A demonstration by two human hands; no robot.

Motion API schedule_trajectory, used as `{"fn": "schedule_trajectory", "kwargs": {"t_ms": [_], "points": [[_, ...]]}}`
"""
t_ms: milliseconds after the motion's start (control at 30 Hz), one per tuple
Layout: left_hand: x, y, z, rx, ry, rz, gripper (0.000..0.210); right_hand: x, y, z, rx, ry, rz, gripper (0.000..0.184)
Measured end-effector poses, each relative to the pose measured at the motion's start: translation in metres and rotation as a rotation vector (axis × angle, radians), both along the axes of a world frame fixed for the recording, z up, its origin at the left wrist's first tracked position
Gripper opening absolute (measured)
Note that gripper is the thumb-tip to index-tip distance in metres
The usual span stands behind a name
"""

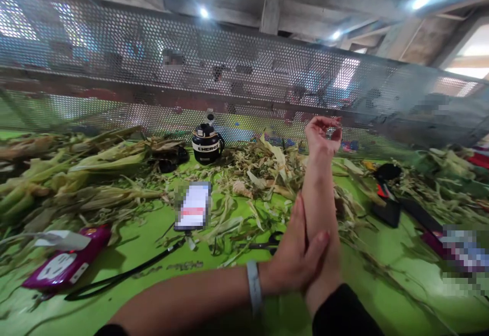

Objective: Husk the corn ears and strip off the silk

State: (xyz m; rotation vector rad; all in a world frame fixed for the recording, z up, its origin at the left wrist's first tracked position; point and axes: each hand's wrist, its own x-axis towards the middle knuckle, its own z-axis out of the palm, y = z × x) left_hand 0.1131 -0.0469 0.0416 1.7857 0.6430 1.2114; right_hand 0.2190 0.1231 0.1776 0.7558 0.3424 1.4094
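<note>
My left hand (294,254) comes in from the left, a pale band (253,286) round its wrist. Its thumb and fingers wrap round my right forearm (323,213). My right hand (324,131) is raised in front of the mesh panel, bent at the wrist, its fingers loosely curled and a gap showing between them and the thumb. I see nothing held in it. Behind my left hand, dark-handled scissors (273,244) lie partly hidden on the green tabletop (153,305). Dry, stripped corn husks (275,165) are heaped beyond my forearm.
Long husks (87,168) pile up at left. A black "ENERGY" jug (206,145), a lit phone (194,206) with a black strap, and a purple power bank (69,259) stand or lie nearby. Dark items (385,203) lie at right. A perforated metal panel (244,76) spans the back.
</note>
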Motion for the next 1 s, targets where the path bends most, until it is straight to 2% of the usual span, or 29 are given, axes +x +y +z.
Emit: {"fn": "schedule_trajectory", "kwargs": {"t_ms": [67, 133, 233, 300, 367, 433, 467, 533, 600, 667, 733, 800, 933, 1000], "points": [[0.012, 0.02, 0.015, -0.002, -0.081, 0.005, 0.082, -0.001, -0.003, 0.0, 0.057, 0.035, 0.04, 0.031], [0.017, 0.024, 0.019, 0.047, -0.127, 0.04, 0.09, 0.002, -0.005, 0.001, 0.116, 0.105, 0.105, 0.03], [0.009, 0.002, 0.002, 0.119, -0.029, 0.025, 0.083, 0.017, -0.006, 0.005, 0.157, 0.374, 0.246, 0.029], [-0.004, -0.02, -0.013, 0.142, 0.071, -0.08, 0.073, 0.032, -0.006, 0.008, 0.147, 0.574, 0.311, 0.028], [-0.021, -0.033, -0.022, 0.142, 0.155, -0.22, 0.064, 0.047, -0.005, 0.007, 0.092, 0.59, 0.3, 0.026], [-0.038, -0.033, -0.022, 0.135, 0.194, -0.327, 0.051, 0.057, -0.002, 0.003, -0.001, 0.394, 0.206, 0.023], [-0.046, -0.029, -0.019, 0.098, 0.209, -0.327, 0.041, 0.06, -0.001, -0.001, -0.055, 0.246, 0.135, 0.021], [-0.061, -0.014, -0.014, -0.001, 0.186, -0.151, 0.028, 0.062, 0.003, -0.011, -0.17, -0.066, -0.013, 0.015], [-0.076, 0.004, -0.011, -0.092, 0.217, 0.012, 0.03, 0.061, 0.007, -0.022, -0.264, -0.341, -0.142, 0.012], [-0.091, 0.02, -0.013, -0.121, 0.244, 0.16, 0.03, 0.059, 0.01, -0.034, -0.329, -0.523, -0.223, 0.014], [-0.103, 0.032, -0.019, -0.047, 0.246, 0.262, 0.027, 0.058, 0.012, -0.042, -0.381, -0.621, -0.253, 0.018], [-0.111, 0.04, -0.026, 0.064, 0.231, 0.301, 0.027, 0.059, 0.014, -0.046, -0.418, -0.661, -0.26, 0.021], [-0.113, 0.045, -0.037, 0.173, 0.28, 0.27, 0.037, 0.06, 0.019, -0.05, -0.423, -0.713, -0.285, 0.025], [-0.111, 0.044, -0.041, 0.188, 0.285, 0.256, 0.038, 0.056, 0.023, -0.054, -0.418, -0.823, -0.297, 0.022]]}}
